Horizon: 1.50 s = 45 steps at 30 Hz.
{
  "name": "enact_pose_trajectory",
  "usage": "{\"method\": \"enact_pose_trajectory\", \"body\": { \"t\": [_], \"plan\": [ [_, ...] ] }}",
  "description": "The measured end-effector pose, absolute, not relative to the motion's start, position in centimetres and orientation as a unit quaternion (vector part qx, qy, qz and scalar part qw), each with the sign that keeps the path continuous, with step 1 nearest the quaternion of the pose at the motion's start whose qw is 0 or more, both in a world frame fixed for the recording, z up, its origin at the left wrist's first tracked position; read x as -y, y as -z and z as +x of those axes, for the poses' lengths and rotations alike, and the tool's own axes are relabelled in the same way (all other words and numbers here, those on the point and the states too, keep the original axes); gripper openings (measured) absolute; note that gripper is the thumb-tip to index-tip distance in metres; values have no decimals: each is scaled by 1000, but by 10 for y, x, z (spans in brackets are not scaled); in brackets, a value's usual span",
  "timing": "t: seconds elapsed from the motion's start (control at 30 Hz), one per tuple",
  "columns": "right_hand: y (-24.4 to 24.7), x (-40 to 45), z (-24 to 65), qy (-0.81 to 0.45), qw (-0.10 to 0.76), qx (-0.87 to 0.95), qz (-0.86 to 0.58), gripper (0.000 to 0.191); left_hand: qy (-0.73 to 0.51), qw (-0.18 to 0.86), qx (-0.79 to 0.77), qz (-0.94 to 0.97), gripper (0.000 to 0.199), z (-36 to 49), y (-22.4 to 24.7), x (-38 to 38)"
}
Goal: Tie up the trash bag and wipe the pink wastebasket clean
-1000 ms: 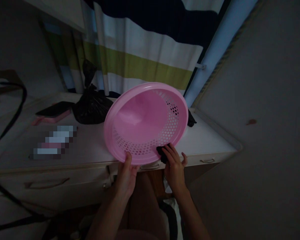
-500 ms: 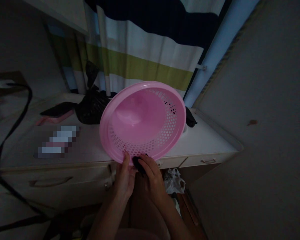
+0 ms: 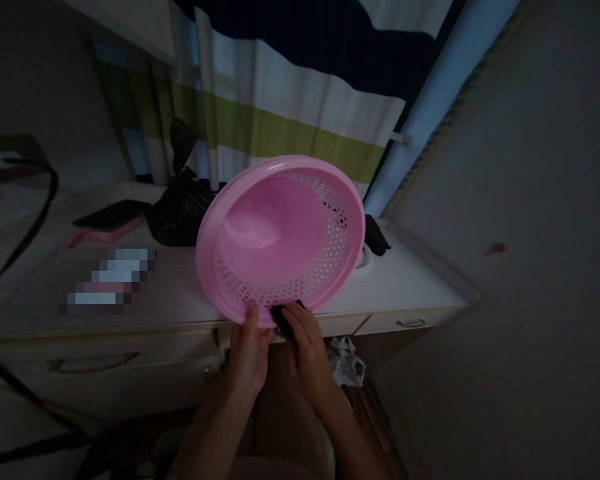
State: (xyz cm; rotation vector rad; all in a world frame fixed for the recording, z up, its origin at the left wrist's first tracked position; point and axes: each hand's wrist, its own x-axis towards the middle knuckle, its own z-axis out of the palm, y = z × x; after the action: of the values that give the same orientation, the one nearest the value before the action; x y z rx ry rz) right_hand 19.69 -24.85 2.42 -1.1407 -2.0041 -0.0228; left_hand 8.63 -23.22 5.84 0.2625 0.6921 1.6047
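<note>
A pink plastic basket (image 3: pixel 260 227) with a band of round holes is tilted on its side, its wide mouth facing me. My left hand (image 3: pixel 249 357) grips the near rim, with the thumb over the inside edge. Just right of it, my right hand (image 3: pixel 307 347) presses a small black cloth (image 3: pixel 281 319) against the same rim. Most of the cloth is hidden under the fingers, so its full shape does not show.
The basket is above a white counter (image 3: pixel 410 277) with drawers. On the counter are a black plastic bag (image 3: pixel 180 210), a pink-and-black item (image 3: pixel 113 220), a blurred-out object (image 3: pixel 113 280) and a black item (image 3: pixel 377 235). A dark strap (image 3: pixel 17 257) hangs at left. A clear plastic bag (image 3: pixel 347 363) lies below.
My right hand and the black cloth have slid slightly right along the rim. The basket has shifted a little up and left in view. My left hand keeps its grip.
</note>
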Motion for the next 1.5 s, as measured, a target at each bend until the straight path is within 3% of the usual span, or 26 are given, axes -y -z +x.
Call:
{"method": "enact_pose_trajectory", "body": {
  "t": [0.17,0.57,0.97,1.3,1.5],
  "plan": [
    [-16,254,175,-18,412,809,-419,58,-690,642,-316,111,27,79,-52,233],
    [-25,232,270,61,360,809,-461,54,-692,626,-328,147,39,76,-53,233],
    [6,260,168,-16,448,765,-462,59,-687,625,-336,156,37,73,-52,236],
    [-5,237,265,109,380,758,-518,57,-680,613,-365,168,43,67,-56,235],
    [1,241,252,75,399,762,-505,53,-676,607,-384,167,47,68,-55,236]
  ]
}}
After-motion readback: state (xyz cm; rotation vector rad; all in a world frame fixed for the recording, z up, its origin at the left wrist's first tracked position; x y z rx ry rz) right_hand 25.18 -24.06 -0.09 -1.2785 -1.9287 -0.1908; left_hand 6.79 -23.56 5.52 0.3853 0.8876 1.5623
